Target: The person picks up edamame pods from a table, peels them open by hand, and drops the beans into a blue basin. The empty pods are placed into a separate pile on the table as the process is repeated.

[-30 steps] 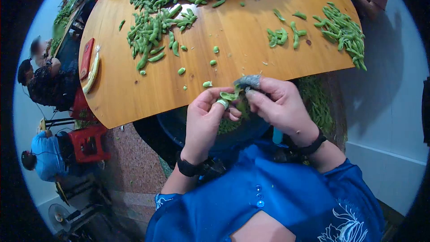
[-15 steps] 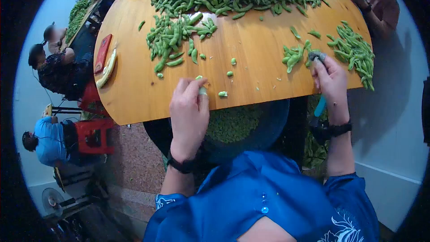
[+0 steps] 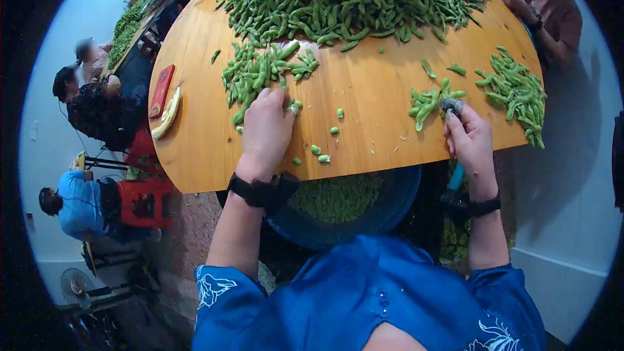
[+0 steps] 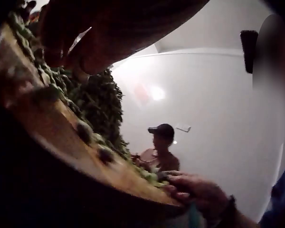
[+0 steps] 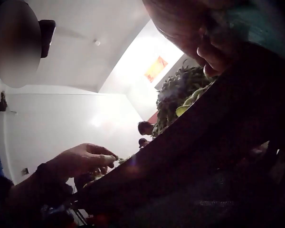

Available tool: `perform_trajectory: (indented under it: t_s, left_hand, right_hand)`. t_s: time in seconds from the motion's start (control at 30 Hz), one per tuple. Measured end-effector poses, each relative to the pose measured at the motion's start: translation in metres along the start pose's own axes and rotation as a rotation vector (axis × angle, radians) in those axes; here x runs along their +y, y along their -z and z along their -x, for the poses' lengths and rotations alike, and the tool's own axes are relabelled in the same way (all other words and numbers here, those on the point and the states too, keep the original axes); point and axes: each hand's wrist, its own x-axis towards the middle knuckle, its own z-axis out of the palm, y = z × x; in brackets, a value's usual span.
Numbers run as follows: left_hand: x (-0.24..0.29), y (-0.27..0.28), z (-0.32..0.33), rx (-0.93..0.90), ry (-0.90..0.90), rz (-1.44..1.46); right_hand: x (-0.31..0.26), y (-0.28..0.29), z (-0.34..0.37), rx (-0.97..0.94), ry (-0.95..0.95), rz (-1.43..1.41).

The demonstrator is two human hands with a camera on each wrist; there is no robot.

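In the head view my left hand (image 3: 265, 133) reaches over the small pile of green soybean pods (image 3: 244, 81) at the table's left, fingertips bent down among them. A pale covering shows on its thumb (image 3: 294, 110). I cannot tell whether it pinches a pod. My right hand (image 3: 470, 136) hovers at the right edge, fingers loosely bent, beside several flattened pods (image 3: 424, 109). A grey wrap (image 3: 452, 105) covers its index fingertip. Shelled beans (image 3: 335, 130) lie scattered between the hands. The left wrist view shows bent fingers (image 4: 85, 57) dark above the pods.
A large pod heap (image 3: 354, 6) covers the table's (image 3: 383, 140) far side. More pods (image 3: 517, 94) lie at right. A red flat case (image 3: 161, 91) and a pale strip (image 3: 167, 114) rest at left. Below the front edge stands a blue tub (image 3: 406, 205) of beans. Other people sit around.
Both hands were together over the tub working on a split pod. They parted; the left moved forward to the left pile, the right to the flattened pods. Another bean lies near the front edge.
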Motion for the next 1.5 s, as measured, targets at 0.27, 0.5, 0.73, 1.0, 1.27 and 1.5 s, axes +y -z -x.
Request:
perform_trajectory:
  t_s: [0.27,0.5,0.73,1.0,1.27,1.5]
  left_hand:
    - [0.025,0.013,0.028,-0.142,0.003,0.344]
    - [0.061,0.004,0.066,-0.255,0.241,1.125]
    - [0.064,-0.008,0.085,-0.211,0.18,1.104]
    - [0.062,-0.008,0.091,-0.441,0.424,1.725]
    - [0.072,-0.007,0.094,0.053,-0.352,0.372]
    - [0.07,-0.003,0.092,0.063,-0.418,0.292]
  right_hand:
    - [-0.042,-0.046,0.032,-0.408,-0.001,-0.039]
    - [-0.047,-0.084,0.037,-0.643,-0.201,-0.239]
    - [-0.039,-0.082,0.048,-0.635,-0.306,-0.325]
    - [-0.032,-0.082,0.054,-0.618,-0.336,-0.518]
    - [-0.036,-0.08,0.063,-0.464,0.04,-0.035]
    - [-0.033,-0.08,0.069,-0.468,-0.143,-0.21]
